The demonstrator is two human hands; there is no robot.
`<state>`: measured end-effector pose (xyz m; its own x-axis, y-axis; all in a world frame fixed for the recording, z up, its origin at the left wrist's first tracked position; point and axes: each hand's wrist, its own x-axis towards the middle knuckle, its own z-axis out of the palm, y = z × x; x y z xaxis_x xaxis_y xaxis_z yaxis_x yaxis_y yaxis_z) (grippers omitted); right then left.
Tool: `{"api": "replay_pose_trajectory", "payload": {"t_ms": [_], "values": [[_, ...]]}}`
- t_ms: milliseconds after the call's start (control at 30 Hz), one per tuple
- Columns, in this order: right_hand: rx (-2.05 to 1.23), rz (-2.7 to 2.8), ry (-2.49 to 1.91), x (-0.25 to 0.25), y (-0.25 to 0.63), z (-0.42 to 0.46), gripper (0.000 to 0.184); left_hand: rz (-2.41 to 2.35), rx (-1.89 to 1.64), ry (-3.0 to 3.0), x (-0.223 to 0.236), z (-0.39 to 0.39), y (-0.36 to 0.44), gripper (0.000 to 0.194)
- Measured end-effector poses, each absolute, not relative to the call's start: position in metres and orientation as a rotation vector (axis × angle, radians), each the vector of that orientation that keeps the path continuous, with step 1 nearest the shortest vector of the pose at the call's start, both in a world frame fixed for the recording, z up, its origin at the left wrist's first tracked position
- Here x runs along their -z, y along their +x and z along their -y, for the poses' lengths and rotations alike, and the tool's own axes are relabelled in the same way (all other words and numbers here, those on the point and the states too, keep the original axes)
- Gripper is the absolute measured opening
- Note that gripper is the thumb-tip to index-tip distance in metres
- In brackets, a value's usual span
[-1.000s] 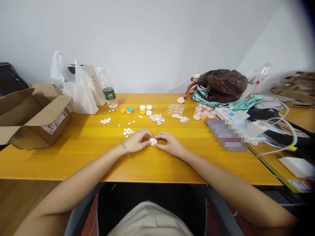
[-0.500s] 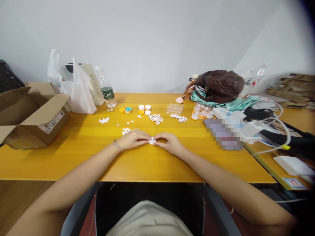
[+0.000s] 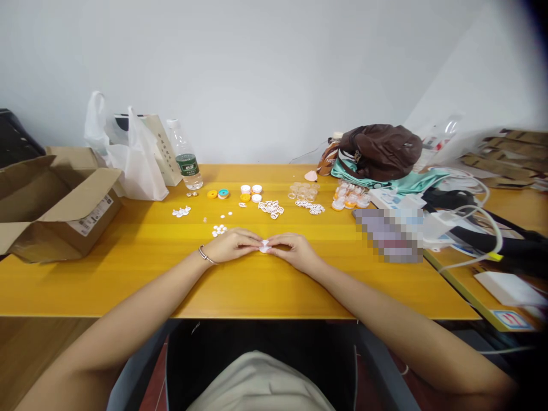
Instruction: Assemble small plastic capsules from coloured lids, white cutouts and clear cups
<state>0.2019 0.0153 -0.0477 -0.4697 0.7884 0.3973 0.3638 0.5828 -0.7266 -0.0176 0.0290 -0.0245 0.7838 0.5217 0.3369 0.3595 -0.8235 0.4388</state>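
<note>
Between my fingertips is a small white plastic piece [image 3: 264,247], roundish at its lower edge; its exact kind is too small to make out. My left hand [image 3: 233,245], with a bracelet at the wrist, pinches it from the left. From the right, my right hand [image 3: 295,250] pinches the same piece with thumb and fingers. Both hands rest low over the yellow table [image 3: 257,288]. Just behind my left hand lie several white discs [image 3: 220,230]. Farther back are white openwork pieces [image 3: 271,208] and round white, yellow and teal parts [image 3: 223,193].
An open cardboard box [image 3: 64,205], a white plastic bag [image 3: 139,165] and a water bottle [image 3: 187,162] stand left. Clear rings [image 3: 303,191] and clear-and-orange parts [image 3: 351,196] lie back right, near a brown bag [image 3: 381,151], a blurred-out phone [image 3: 387,235] and cables [image 3: 492,228].
Both hands stay in nearly the same place, still pinching the white piece, which looks slightly turned. The whole view has shifted a little.
</note>
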Motion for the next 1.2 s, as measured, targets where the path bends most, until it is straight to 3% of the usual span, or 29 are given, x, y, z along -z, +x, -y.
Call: {"api": "replay_pose_trajectory", "payload": {"t_ms": [1033, 1200], "values": [[-0.546, 2.206, -0.890, 0.045, 0.202, -0.014, 0.013, -0.758, -0.441, 3.068, 0.025, -0.021, -0.013, 0.028], [-0.613, 2.142, -0.903, 0.048, 0.202, -0.017, 0.011, -0.762, -0.614, 2.971, 0.006, -0.024, -0.019, 0.029]]}}
